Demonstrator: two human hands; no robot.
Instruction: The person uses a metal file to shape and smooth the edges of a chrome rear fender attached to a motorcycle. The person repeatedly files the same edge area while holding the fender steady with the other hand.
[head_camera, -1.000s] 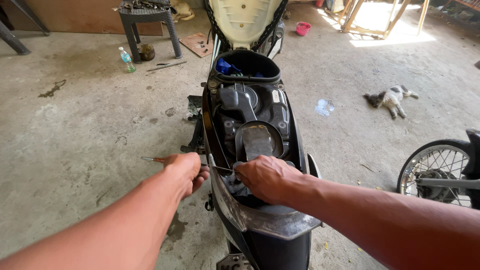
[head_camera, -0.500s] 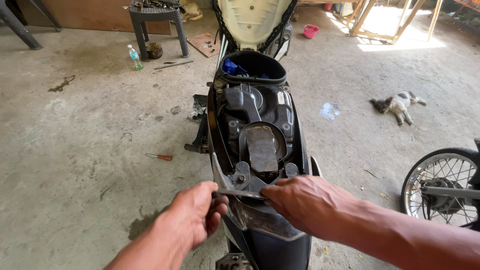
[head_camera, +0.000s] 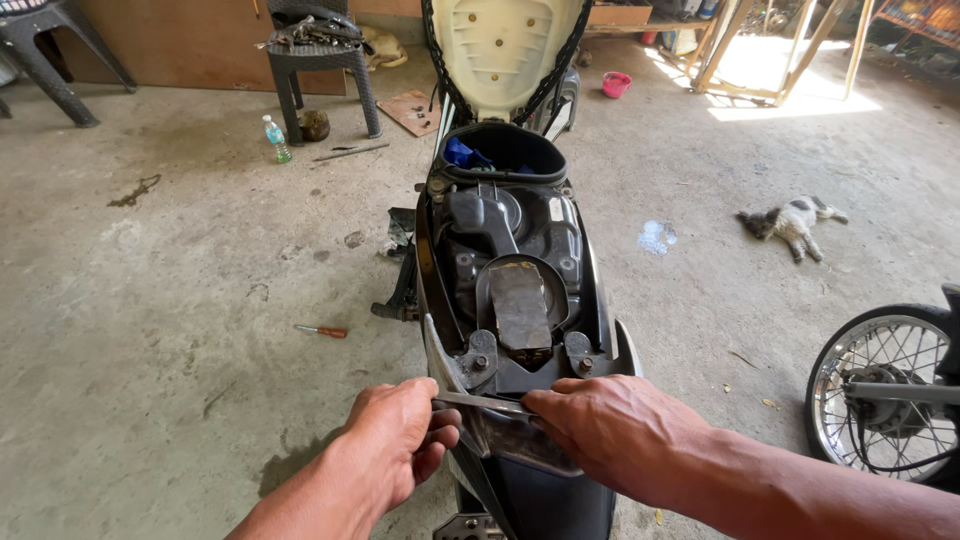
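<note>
A stained concrete workshop floor (head_camera: 180, 300) spreads around a scooter (head_camera: 515, 300) with its seat (head_camera: 500, 50) tipped up, exposing the frame for work. The left hand (head_camera: 395, 450) is clenched on a thin metal strip (head_camera: 480, 402) across the tail, and the right hand (head_camera: 610, 430) presses its other end, fingers curled, steadying it. A screwdriver (head_camera: 322, 331) lies near, a cat (head_camera: 790, 222) well apart.

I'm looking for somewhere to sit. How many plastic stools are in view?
2. One dark plastic stool stands at top centre-left with tools piled on it; another stool is at the top left corner, partly cut off. More may be out of frame.
</note>
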